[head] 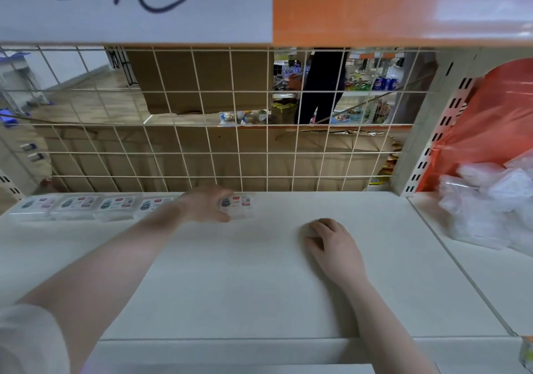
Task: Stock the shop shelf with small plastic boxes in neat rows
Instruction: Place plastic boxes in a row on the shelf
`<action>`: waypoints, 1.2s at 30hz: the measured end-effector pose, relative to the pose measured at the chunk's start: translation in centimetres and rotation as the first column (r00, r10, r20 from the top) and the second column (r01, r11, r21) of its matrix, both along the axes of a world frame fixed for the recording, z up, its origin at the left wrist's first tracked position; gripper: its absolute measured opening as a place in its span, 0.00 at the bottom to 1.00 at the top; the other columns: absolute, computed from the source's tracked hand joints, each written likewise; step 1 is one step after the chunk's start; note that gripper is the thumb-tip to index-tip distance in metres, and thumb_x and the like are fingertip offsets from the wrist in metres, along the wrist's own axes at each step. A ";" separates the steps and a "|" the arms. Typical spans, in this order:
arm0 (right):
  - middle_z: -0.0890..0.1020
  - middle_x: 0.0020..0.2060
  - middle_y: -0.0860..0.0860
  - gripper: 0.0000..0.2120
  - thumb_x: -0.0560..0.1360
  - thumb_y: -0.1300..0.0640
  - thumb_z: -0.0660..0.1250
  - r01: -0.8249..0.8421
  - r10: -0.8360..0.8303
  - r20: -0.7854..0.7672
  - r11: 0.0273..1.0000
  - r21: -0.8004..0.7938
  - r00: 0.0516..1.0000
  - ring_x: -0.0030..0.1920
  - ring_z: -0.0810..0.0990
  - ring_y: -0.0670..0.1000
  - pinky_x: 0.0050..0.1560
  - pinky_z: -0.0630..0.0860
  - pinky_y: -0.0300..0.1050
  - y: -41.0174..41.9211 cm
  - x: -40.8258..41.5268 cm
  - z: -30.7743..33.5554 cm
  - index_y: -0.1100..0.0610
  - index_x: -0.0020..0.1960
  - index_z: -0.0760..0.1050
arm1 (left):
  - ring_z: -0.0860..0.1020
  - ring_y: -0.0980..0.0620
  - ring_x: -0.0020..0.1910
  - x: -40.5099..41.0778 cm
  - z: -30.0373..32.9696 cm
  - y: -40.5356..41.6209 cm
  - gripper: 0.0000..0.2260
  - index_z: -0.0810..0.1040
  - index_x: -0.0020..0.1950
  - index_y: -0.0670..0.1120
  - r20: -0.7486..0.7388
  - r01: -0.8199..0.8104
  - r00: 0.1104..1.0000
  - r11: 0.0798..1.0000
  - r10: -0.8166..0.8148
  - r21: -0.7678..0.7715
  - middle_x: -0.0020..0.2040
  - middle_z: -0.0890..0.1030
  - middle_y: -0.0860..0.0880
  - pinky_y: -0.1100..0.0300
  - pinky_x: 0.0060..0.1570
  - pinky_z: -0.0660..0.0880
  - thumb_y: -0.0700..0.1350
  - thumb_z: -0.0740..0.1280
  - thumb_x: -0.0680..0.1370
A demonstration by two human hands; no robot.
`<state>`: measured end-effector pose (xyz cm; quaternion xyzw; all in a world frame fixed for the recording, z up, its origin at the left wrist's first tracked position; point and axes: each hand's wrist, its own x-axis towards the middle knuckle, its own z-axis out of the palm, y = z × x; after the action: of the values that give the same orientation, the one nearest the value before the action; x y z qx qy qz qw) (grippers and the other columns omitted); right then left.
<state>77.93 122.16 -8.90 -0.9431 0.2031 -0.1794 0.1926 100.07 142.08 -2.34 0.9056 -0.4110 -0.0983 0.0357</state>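
Note:
Several small clear plastic boxes with printed labels stand in a row (pixel 78 204) along the back of the white shelf (pixel 230 281), against the wire grid. My left hand (pixel 206 204) reaches to the right end of that row and grips one more box (pixel 240 204) sitting on the shelf. My right hand (pixel 331 243) rests on the shelf board further forward and to the right, fingers curled down, and I cannot see whether anything lies under it.
A white wire grid (pixel 219 119) closes the shelf's back. An orange plastic bag (pixel 490 125) with a heap of clear boxes (pixel 487 203) lies on the neighbouring shelf section at right, past a white upright post (pixel 427 131). A person stands behind the grid.

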 end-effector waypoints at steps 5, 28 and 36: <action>0.75 0.61 0.50 0.15 0.77 0.53 0.61 -0.002 0.002 -0.003 1.000 -0.012 1.000 0.63 0.70 0.51 0.60 0.65 0.41 0.0 -0.1 0.0 0.56 0.61 0.75 | 0.75 0.52 0.56 0.5 0.3 0.1 0.29 0.69 0.69 0.56 -0.065 -0.049 0.997 0.999 0.048 -0.019 0.61 0.76 0.54 0.60 0.54 0.71 0.50 0.73 0.70; 0.75 0.60 0.49 0.15 0.76 0.54 0.61 0.016 -0.016 -0.002 1.000 0.012 1.000 0.63 0.70 0.50 0.59 0.66 0.40 0.2 -0.2 0.1 0.55 0.62 0.75 | 0.73 0.51 0.58 0.7 0.0 0.2 0.32 0.67 0.71 0.55 -0.081 -0.051 0.995 0.998 0.049 -0.026 0.63 0.74 0.51 0.58 0.58 0.71 0.50 0.73 0.70; 0.75 0.59 0.51 0.16 0.77 0.53 0.60 0.085 -0.086 -0.089 0.996 -0.010 0.992 0.62 0.70 0.53 0.58 0.66 0.43 1.2 -1.2 1.3 0.56 0.63 0.73 | 0.69 0.49 0.67 -0.6 0.6 0.3 0.32 0.63 0.74 0.49 0.022 0.031 0.999 0.999 -0.031 -0.008 0.71 0.68 0.50 0.57 0.64 0.65 0.52 0.71 0.73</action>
<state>76.75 123.32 -7.61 -0.9412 0.2511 -0.1457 0.1726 99.48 142.33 -1.75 0.9000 -0.4258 -0.0870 0.0335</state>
